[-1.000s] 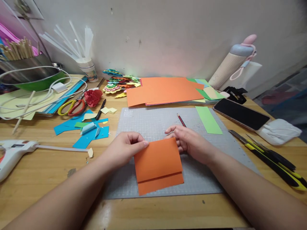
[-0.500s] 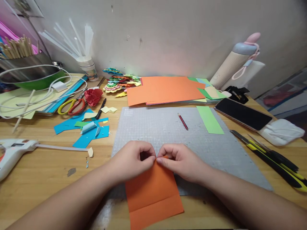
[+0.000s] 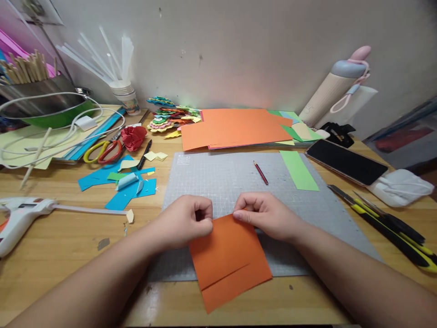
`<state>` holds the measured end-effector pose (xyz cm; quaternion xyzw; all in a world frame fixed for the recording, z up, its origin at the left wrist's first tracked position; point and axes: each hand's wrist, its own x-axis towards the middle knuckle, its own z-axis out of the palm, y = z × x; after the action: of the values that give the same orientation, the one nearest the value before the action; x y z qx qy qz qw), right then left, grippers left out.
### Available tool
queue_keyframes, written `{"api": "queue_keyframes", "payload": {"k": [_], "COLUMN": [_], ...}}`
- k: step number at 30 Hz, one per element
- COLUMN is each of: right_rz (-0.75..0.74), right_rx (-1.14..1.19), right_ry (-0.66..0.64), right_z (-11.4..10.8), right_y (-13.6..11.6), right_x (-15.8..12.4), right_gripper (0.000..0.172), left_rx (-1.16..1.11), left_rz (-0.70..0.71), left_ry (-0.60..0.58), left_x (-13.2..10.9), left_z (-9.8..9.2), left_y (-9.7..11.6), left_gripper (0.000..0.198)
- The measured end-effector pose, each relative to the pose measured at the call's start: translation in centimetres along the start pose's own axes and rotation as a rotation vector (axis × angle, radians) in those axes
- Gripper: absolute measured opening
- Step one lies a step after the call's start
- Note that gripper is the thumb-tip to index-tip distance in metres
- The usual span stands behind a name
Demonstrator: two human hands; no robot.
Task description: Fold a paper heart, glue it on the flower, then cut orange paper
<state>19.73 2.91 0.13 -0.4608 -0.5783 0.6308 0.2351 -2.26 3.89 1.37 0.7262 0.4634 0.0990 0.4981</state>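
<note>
My left hand (image 3: 189,222) pinches the upper left corner of an orange sheet of paper (image 3: 228,255), thumb on top. At the same sheet's upper right corner, my right hand (image 3: 261,215) is closed in a pinch. A crease runs across the sheet near its lower edge, which reaches past the front of the grey cutting mat (image 3: 211,182). Beyond my right hand, a short red and black pencil (image 3: 261,172) lies on the mat. A light green paper strip (image 3: 299,170) rests near the mat's far right corner.
Left on the wooden table are a glue gun (image 3: 23,218), blue paper scraps (image 3: 119,184), scissors (image 3: 102,151) and a crumpled red paper flower (image 3: 133,138). Orange sheets (image 3: 239,127) lie at the back. A phone (image 3: 346,161) and a utility knife (image 3: 385,230) are at the right.
My hands have moved apart along the paper's far edge, which now shows between them. The orange sheet has shifted right and away from me, its near end lifting into fuller view.
</note>
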Motion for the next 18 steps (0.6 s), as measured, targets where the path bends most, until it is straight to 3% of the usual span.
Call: {"api": "queue_keyframes", "payload": {"k": [8,18], "right_rz": [-0.025,-0.022], "right_rx": [0.002,-0.027], "right_ry": [-0.038,-0.052], "right_z": [-3.2,-4.0], "right_y": [0.2,-0.1], "right_x": [0.3,0.0], "right_gripper": [0.030,0.026], "left_rx": [-0.062,-0.096], "left_rz": [-0.017,-0.016], "left_ry": [-0.025,-0.047], "left_x": [0.0,0.0], "left_z": [-0.7,-0.9], "left_y": [-0.3,-0.4], "left_gripper": [0.005,0.004]}}
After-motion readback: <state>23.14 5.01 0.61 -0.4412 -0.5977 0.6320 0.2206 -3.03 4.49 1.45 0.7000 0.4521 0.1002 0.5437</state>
